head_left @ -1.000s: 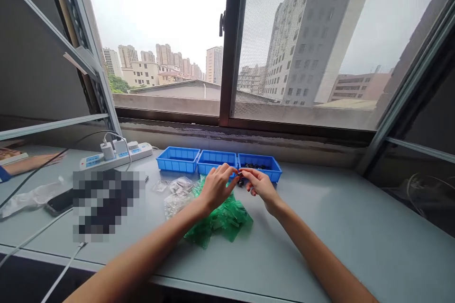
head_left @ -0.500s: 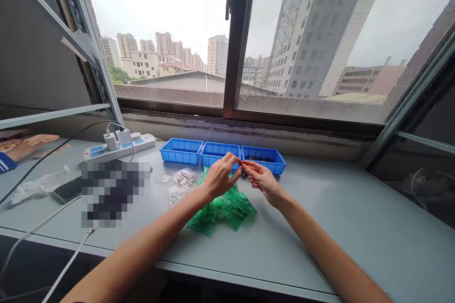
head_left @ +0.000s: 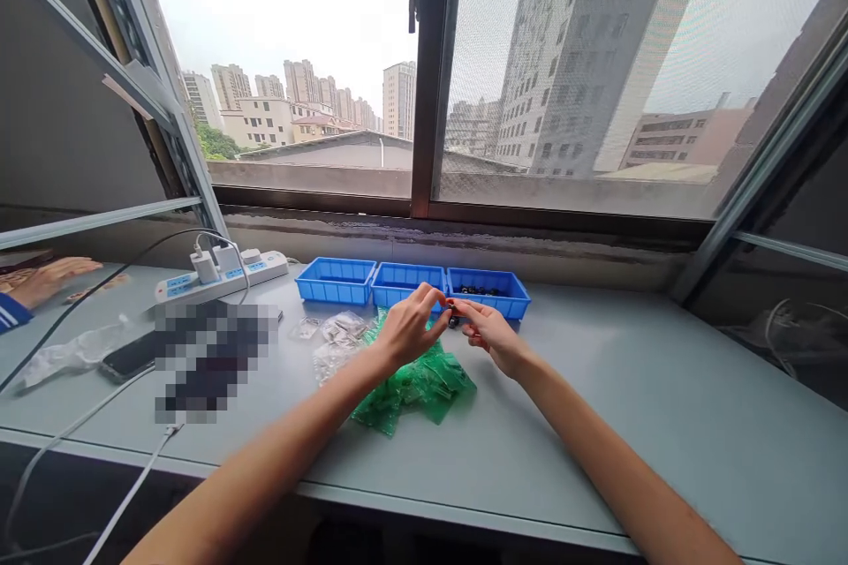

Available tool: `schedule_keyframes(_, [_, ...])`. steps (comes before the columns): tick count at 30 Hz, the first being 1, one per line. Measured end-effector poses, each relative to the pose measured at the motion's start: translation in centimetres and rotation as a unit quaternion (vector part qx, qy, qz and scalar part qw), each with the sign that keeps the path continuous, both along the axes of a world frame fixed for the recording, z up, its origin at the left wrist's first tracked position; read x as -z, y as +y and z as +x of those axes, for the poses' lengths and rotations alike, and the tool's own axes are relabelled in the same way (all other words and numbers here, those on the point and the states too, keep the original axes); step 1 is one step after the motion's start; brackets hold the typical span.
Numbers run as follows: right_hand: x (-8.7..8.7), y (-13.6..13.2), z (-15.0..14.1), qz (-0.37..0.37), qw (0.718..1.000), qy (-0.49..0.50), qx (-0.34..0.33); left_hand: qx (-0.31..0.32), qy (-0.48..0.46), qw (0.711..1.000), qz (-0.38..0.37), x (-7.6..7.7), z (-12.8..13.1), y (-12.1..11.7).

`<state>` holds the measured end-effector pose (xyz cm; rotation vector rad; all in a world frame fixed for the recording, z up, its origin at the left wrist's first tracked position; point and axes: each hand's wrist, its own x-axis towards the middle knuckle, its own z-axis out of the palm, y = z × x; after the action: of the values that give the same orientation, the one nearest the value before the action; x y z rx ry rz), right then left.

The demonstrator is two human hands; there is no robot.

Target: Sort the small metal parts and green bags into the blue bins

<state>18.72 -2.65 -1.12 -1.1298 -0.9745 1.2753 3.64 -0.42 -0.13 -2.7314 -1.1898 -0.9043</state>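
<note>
My left hand (head_left: 412,324) and my right hand (head_left: 490,331) meet fingertip to fingertip over the table, in front of the blue bins. Both pinch a small dark part (head_left: 453,318) between them; its kind is too small to make out. Under and beside my left hand lies a heap of green plastic bags (head_left: 424,384). Left of that heap sit clear plastic bags (head_left: 339,340). Behind my right hand, the right blue bin (head_left: 513,305) holds several small black pieces (head_left: 478,290).
A middle blue bin (head_left: 390,290) and a left blue bin (head_left: 335,287) stand along the window side. At left are a power strip (head_left: 225,278), a phone (head_left: 125,357), cables and a crumpled clear bag (head_left: 76,351). Another person's hand (head_left: 56,278) rests at far left.
The view has shifted slightly. My hands stay together at nearly the same spot, with only a small change in the fingers. The bags and bins have not moved.
</note>
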Motion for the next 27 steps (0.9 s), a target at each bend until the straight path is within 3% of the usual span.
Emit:
schedule_keyframes(9, [1.7, 1.8, 2.8, 0.053, 0.981, -0.088, 0.162, -0.026, -0.008, 1.000, 0.006, -0.4, 0.1, -0.1])
schedule_keyframes(16, [1.4, 1.7, 4.3, 0.089, 0.954, -0.141, 0.247, -0.033, 0.036, 0.999, 0.013, -0.2, 0.1, 0.3])
schedule_keyframes(22, [1.1, 1.6, 4.3, 0.120, 0.947, -0.173, 0.241, -0.020, 0.133, 0.991, -0.015, 0.6, -0.2, 1.3])
schedule_keyframes(25, [1.2, 1.5, 3.9, 0.159, 0.940, -0.243, 0.180, -0.004, 0.176, 0.984, -0.012, 0.7, -0.2, 1.4])
schedule_keyframes(27, [1.2, 1.4, 3.4, 0.192, 0.914, -0.327, 0.141, -0.002, 0.184, 0.983, -0.011, 0.7, -0.2, 1.4])
